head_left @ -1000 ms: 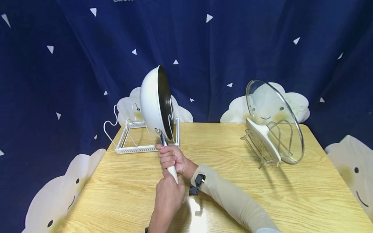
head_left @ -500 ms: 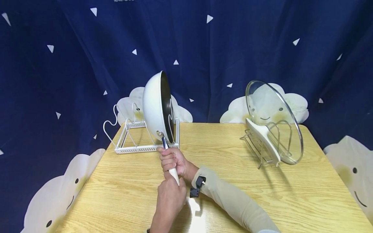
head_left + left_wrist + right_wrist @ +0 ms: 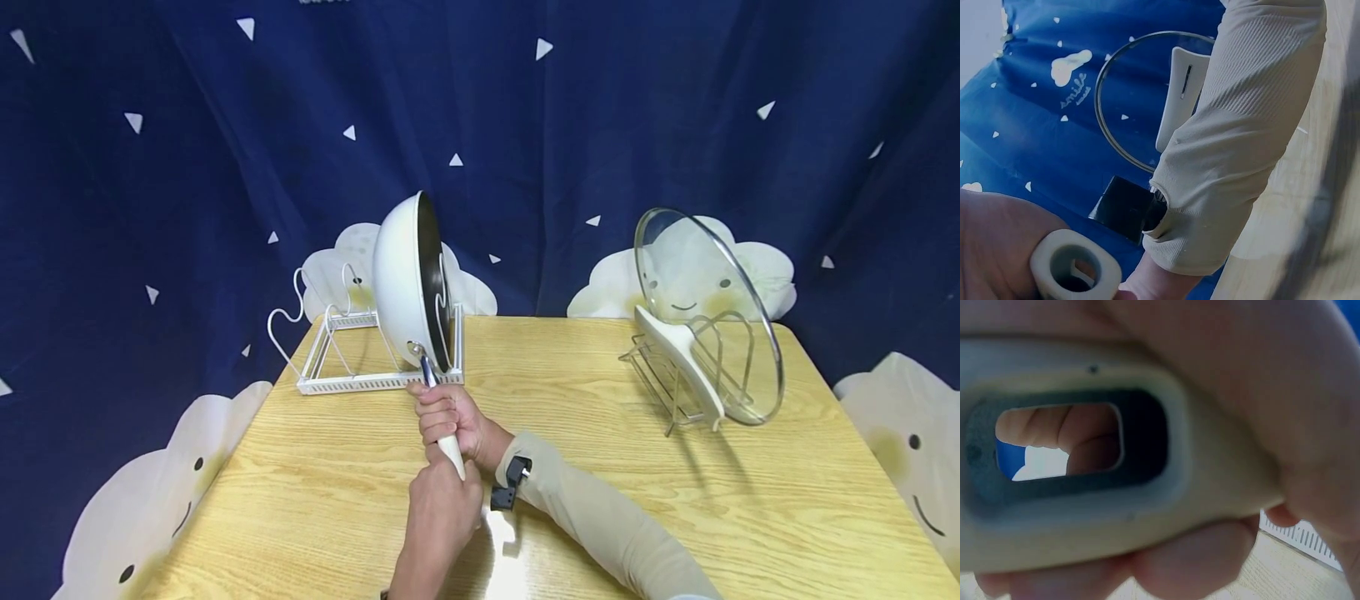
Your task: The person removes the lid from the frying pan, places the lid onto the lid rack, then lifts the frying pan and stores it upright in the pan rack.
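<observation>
A white wok (image 3: pixel 397 279) with a dark inside stands on edge, tilted, between the wires of a white rack (image 3: pixel 360 383) at the back left. I cannot tell whether its rim rests on the rack's base. Its pale handle (image 3: pixel 452 454) points toward me. My right hand (image 3: pixel 452 417) grips it near the metal collar. Behind it, my left hand (image 3: pixel 442 504) holds the handle's end. From the left wrist, that end shows a hanging hole (image 3: pixel 1075 269) beside the palm. Curled fingers (image 3: pixel 1197 559) wrap the handle in the right wrist view.
A glass lid (image 3: pixel 708 312) with a white grip bar (image 3: pixel 678 358) leans in a wire stand (image 3: pixel 671 400) at the back right. Both stand on a wooden table (image 3: pixel 555 392). A blue curtain (image 3: pixel 517 158) hangs behind. A beige sleeve (image 3: pixel 592 508) covers my right arm.
The wok has come down and slightly right, deeper between the rack's wires. Both hands moved with it and kept hold of the handle. The lid has not moved.
</observation>
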Demonstrator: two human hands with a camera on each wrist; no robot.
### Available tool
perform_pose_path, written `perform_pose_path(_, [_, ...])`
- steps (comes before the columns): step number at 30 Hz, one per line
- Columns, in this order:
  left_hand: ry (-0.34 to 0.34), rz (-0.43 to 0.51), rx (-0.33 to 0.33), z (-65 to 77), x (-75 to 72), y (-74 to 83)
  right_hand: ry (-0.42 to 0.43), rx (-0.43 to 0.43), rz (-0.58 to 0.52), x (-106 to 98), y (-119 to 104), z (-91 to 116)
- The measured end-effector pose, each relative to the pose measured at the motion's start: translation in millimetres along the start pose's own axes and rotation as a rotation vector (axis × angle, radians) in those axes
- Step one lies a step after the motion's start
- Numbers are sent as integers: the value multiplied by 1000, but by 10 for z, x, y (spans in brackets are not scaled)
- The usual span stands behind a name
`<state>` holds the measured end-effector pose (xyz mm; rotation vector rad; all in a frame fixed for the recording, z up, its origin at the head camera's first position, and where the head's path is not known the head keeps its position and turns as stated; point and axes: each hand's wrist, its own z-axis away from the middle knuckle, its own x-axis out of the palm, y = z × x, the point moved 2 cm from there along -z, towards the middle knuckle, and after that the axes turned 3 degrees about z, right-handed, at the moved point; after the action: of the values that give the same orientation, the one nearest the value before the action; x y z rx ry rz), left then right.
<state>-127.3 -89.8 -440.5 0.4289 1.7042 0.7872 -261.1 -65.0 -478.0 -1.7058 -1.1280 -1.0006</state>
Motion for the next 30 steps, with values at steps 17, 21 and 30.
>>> perform_pose_path(17, [-4, 10, -9, 4, 58, -67, 30, 4, 9, -59, -6, 24])
perform_pose_path(21, [-22, 22, -13, -21, 53, -109, 52, 2, 33, -89, -25, 8])
perform_pose_path(30, [-9, 28, -14, -47, 87, -188, 80, -3, 85, -148, -38, 1])
